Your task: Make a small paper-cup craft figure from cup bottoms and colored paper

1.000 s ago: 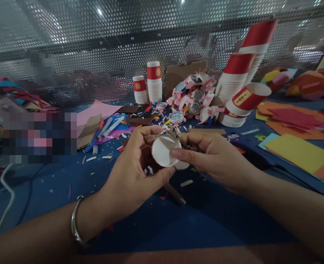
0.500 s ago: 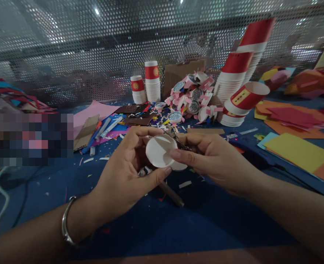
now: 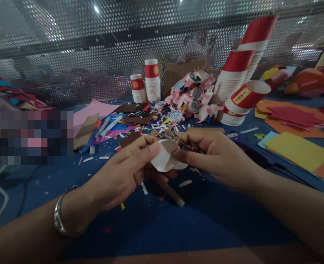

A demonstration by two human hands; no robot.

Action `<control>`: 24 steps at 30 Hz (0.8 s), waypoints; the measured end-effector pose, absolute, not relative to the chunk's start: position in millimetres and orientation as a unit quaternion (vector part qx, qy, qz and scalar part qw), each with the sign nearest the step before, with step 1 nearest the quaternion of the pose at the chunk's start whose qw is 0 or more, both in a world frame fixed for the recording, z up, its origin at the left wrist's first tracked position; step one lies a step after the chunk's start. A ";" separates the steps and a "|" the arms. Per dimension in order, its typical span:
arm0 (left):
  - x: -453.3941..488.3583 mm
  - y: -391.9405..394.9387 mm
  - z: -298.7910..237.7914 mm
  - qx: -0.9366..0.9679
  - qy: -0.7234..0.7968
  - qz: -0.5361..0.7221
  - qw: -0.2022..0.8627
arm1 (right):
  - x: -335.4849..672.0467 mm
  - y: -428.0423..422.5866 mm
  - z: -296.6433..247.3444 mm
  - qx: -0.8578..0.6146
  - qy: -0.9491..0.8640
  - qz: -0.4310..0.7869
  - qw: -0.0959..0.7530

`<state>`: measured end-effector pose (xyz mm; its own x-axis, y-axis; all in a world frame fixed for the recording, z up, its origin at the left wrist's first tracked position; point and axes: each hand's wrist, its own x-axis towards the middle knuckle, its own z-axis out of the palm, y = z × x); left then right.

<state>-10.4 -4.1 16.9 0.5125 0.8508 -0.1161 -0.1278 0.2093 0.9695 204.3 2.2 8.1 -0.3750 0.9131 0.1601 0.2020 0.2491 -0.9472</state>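
A white paper disc (image 3: 163,159), apparently the bottom of a paper cup, is held up at the centre of the view. My left hand (image 3: 131,165) pinches its left edge, thumb on top and fingers underneath. In my right hand (image 3: 214,154) are small metal scissors (image 3: 175,138), their slim blades pointing up and left behind the disc. The right thumb presses against the disc's right side, where another white edge shows below. The scissors' handles are mostly hidden by the fingers. Below the hands, a brownish stick (image 3: 171,192) lies on the blue table (image 3: 162,234).
Paper scraps litter the table. A heap of small white discs with pink tabs (image 3: 192,95) stands behind, beside stacked red-and-white paper cups (image 3: 233,73). Coloured paper (image 3: 299,150) lies right, near a dark corded object (image 3: 250,152). Pens (image 3: 108,128) lie left; a perforated metal screen (image 3: 96,66) rises behind.
My left hand has shifted its grip, its thumb moving from the disc's lower edge up onto its left side. The disc is turned and tilted differently. My right hand stays almost in place.
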 end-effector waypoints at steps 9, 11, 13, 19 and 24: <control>-22.5 5.3 24.0 0.530 0.324 0.229 0.749 | 207.4 -0.4 6.5 -0.384 -0.696 0.500 0.345; -25.8 6.7 26.7 0.552 0.317 0.233 0.735 | 207.2 -1.3 8.4 -0.388 -0.705 0.476 0.355; -28.6 8.7 28.9 0.568 0.298 0.245 0.727 | 207.0 -2.2 10.5 -0.387 -0.700 0.466 0.377; -33.1 14.8 26.0 0.626 0.294 0.247 0.679 | 208.1 -4.2 14.3 -0.372 -0.666 0.499 0.411; -31.2 17.3 17.3 0.692 0.313 0.311 0.572 | 210.1 -4.9 14.4 -0.370 -0.724 0.433 0.389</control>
<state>-31.2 17.3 17.3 0.6114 0.7881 0.0715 0.0775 -0.1496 0.9857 210.1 -4.9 14.4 -0.4226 0.8730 0.2434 0.1989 0.3514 -0.9149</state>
